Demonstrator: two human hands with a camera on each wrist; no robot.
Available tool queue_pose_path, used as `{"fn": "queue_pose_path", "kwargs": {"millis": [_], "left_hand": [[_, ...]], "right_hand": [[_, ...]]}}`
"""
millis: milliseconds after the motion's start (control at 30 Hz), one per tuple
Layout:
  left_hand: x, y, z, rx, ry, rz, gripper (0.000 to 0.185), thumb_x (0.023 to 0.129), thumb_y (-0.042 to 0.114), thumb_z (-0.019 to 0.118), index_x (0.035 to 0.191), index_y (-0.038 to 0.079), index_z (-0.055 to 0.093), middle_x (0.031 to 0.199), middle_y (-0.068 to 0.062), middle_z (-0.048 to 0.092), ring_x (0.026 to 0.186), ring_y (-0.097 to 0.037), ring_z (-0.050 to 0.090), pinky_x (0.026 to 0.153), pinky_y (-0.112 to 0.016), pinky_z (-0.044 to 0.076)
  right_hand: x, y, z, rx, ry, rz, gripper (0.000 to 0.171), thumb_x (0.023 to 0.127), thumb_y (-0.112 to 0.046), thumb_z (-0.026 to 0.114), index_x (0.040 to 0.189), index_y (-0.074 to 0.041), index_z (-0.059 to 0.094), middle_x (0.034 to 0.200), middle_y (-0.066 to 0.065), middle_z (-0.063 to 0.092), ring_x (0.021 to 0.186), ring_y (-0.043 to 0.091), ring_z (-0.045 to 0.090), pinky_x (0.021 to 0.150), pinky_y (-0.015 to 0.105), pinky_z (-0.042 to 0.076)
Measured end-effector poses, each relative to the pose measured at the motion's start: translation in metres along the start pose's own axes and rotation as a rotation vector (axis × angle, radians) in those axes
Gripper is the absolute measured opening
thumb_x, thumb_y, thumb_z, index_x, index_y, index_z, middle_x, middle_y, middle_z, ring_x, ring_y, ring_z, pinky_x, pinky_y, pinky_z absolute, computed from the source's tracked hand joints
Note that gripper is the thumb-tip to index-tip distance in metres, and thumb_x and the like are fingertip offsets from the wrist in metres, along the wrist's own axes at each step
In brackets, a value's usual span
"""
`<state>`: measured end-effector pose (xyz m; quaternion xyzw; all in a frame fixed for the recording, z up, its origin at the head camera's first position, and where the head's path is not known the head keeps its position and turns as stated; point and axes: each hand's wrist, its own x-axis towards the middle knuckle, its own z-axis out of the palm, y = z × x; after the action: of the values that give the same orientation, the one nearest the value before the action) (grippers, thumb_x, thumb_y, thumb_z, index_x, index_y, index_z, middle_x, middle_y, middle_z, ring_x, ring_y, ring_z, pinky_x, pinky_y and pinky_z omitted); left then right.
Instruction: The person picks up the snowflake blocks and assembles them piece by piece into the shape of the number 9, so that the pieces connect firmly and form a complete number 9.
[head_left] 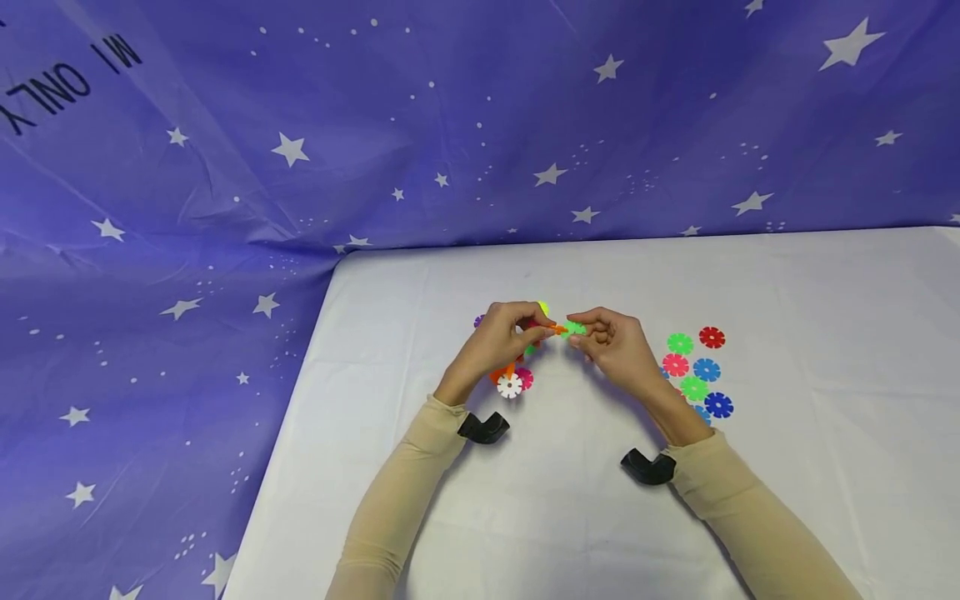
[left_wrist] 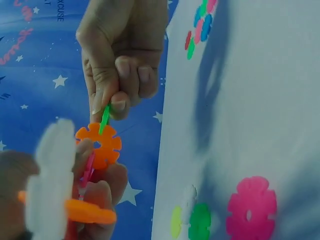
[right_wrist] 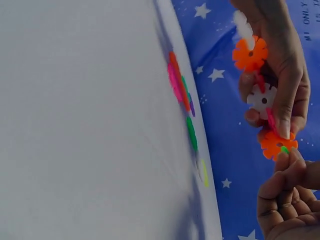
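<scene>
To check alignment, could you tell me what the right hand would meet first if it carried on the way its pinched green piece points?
Most likely the orange disc held by the left hand; the right hand's green piece already touches its rim.

green disc point(left_wrist: 104, 120) edge-on in slot of orange disc point(left_wrist: 100, 144), held above table.

A: Any readable text?
B: Upside-down black letters "MI ONLY" on the blue star cloth point(head_left: 150, 167), top left in head view; right wrist view repeats "MI ONLY"; left wrist view shows "XOUSE".
</scene>
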<state>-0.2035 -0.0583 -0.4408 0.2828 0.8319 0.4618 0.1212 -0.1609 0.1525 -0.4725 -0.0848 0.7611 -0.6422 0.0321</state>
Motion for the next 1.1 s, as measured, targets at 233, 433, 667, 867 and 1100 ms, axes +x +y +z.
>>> {"fn": "queue_pose_path", "kwargs": {"millis": [233,433,667,867,1100], "left_hand": [[0.002,-0.001,-0.008,-0.062,-0.041,-0.079,0.031,0.084,0.019,0.079,0.111,0.008,0.067,0.105,-0.005,0.068,0.084,-0.016,0.065,0.072,-0.026,0.053],[0.0,-0.005,-0.014,-0.031,-0.072,-0.117,0.048,0.083,0.012,0.078,0.127,0.005,0.062,0.12,-0.005,0.064,0.099,-0.017,0.063,0.08,-0.027,0.054],[0.004,-0.009,-0.016,0.024,-0.077,-0.083,0.04,0.086,0.013,0.075,0.124,0.006,0.065,0.119,-0.005,0.066,0.096,-0.015,0.063,0.081,-0.027,0.053],[-0.001,-0.011,-0.031,-0.016,-0.072,-0.075,0.038,0.085,0.014,0.076,0.121,0.008,0.066,0.117,-0.005,0.067,0.093,-0.014,0.064,0.078,-0.025,0.053],[-0.011,-0.014,-0.053,-0.18,-0.073,-0.06,0.038,0.087,0.007,0.072,0.124,0.004,0.064,0.121,-0.01,0.065,0.09,-0.021,0.065,0.076,-0.031,0.057]], "right_hand": [[0.002,-0.001,-0.007,0.075,0.013,-0.005,0.035,0.091,-0.006,0.068,0.123,0.009,0.06,0.081,0.009,0.061,0.061,0.023,0.06,0.056,0.027,0.05],[0.003,0.001,-0.011,0.072,-0.032,0.025,0.038,0.091,-0.008,0.069,0.125,0.008,0.059,0.081,0.006,0.063,0.062,0.025,0.061,0.057,0.028,0.05],[0.006,0.004,-0.015,0.06,-0.088,-0.007,0.04,0.093,-0.011,0.067,0.127,0.007,0.056,0.087,0.007,0.065,0.065,0.028,0.061,0.06,0.029,0.051],[0.011,0.014,-0.018,0.024,-0.121,-0.042,0.038,0.095,-0.011,0.065,0.129,0.003,0.055,0.092,0.017,0.066,0.067,0.034,0.059,0.057,0.031,0.051],[0.034,0.021,-0.007,-0.333,-0.206,-0.077,0.027,0.093,-0.011,0.067,0.118,-0.004,0.062,0.089,0.007,0.066,0.071,0.02,0.058,0.062,0.026,0.048]]}}
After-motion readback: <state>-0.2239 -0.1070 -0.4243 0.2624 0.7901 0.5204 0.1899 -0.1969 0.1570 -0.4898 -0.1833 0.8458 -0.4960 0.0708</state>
